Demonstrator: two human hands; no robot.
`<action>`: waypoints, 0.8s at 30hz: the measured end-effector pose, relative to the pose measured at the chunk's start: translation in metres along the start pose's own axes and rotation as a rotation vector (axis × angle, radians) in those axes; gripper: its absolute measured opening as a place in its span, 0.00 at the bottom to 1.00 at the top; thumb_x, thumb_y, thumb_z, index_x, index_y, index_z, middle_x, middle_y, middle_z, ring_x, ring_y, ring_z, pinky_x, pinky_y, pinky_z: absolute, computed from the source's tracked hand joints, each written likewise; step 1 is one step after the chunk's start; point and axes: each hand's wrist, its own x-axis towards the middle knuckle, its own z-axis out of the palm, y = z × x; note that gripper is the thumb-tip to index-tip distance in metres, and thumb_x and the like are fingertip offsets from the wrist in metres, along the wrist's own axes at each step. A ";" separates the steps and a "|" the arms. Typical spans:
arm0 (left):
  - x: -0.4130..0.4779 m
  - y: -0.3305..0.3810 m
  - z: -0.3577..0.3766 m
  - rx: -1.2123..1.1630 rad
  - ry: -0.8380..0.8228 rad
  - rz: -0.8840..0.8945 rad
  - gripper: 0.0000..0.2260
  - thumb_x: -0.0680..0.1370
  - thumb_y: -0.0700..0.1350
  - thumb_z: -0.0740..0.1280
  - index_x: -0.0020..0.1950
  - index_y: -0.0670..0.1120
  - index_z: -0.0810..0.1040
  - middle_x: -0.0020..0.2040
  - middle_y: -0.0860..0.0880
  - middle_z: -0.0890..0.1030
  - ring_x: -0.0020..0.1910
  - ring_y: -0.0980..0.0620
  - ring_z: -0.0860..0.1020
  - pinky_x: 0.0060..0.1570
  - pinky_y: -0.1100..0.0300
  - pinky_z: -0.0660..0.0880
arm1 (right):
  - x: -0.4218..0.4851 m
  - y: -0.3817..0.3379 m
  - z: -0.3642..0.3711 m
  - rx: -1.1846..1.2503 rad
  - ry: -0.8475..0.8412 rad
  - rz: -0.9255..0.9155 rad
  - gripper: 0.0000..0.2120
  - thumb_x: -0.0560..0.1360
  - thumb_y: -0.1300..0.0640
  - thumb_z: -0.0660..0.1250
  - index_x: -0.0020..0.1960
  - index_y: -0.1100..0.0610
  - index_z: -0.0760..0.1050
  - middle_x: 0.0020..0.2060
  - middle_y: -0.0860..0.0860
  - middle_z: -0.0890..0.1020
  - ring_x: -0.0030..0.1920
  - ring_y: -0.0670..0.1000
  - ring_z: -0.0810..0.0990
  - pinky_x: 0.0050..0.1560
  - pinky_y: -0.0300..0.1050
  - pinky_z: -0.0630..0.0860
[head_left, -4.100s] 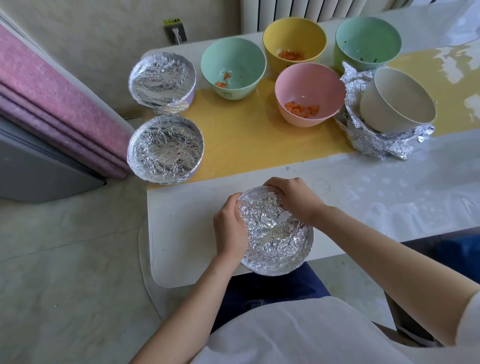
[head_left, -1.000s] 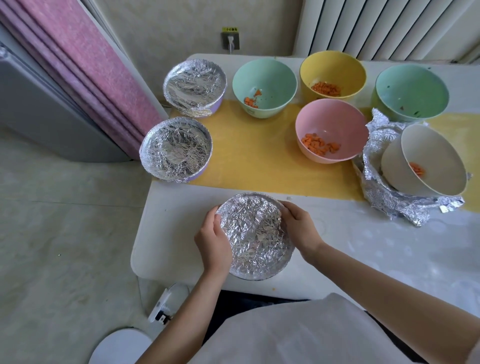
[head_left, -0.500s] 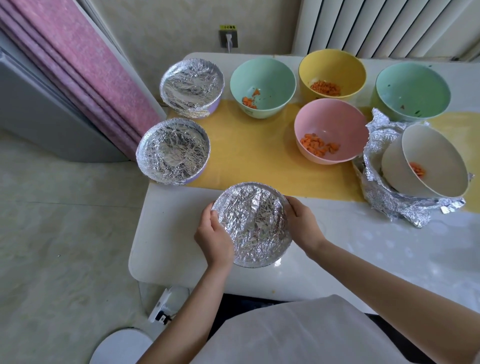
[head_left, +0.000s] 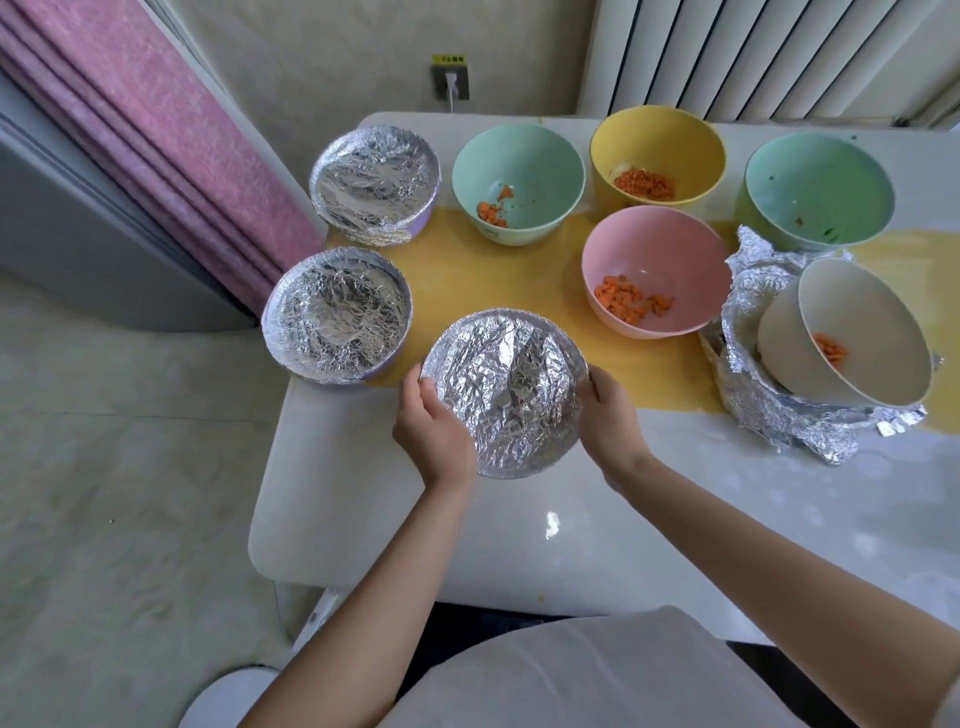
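While both hands curl their fingers, the left hand and right hand grip the foil-covered bowl.

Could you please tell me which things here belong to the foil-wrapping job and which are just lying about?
Job: held bowl, left grip, right grip, two covered bowls, foil sheet under white bowl, four open bowls.
Lying about: socket, curtain, radiator.

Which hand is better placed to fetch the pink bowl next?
Likely right: the right hand grips the foil-covered bowl on the side nearest the pink bowl; the left hand holds the far side.
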 end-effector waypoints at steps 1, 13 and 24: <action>0.003 0.001 0.001 0.014 -0.008 0.016 0.14 0.81 0.35 0.55 0.63 0.36 0.73 0.55 0.38 0.80 0.48 0.51 0.74 0.44 0.77 0.63 | 0.002 -0.003 -0.001 -0.011 0.003 -0.009 0.14 0.81 0.61 0.49 0.40 0.54 0.67 0.35 0.49 0.72 0.37 0.49 0.68 0.35 0.44 0.64; 0.062 0.009 0.017 0.375 -0.395 0.263 0.19 0.80 0.38 0.55 0.72 0.41 0.64 0.70 0.43 0.66 0.67 0.47 0.67 0.62 0.59 0.64 | 0.068 -0.039 -0.008 -0.052 -0.075 0.045 0.14 0.78 0.57 0.57 0.61 0.62 0.69 0.41 0.51 0.78 0.42 0.50 0.76 0.45 0.47 0.74; 0.033 -0.007 -0.001 0.447 -0.236 0.678 0.13 0.76 0.36 0.58 0.59 0.44 0.73 0.55 0.43 0.74 0.54 0.45 0.71 0.52 0.54 0.66 | 0.034 -0.017 -0.064 -0.394 0.112 -0.526 0.12 0.78 0.61 0.61 0.61 0.61 0.70 0.52 0.53 0.81 0.51 0.54 0.80 0.50 0.54 0.76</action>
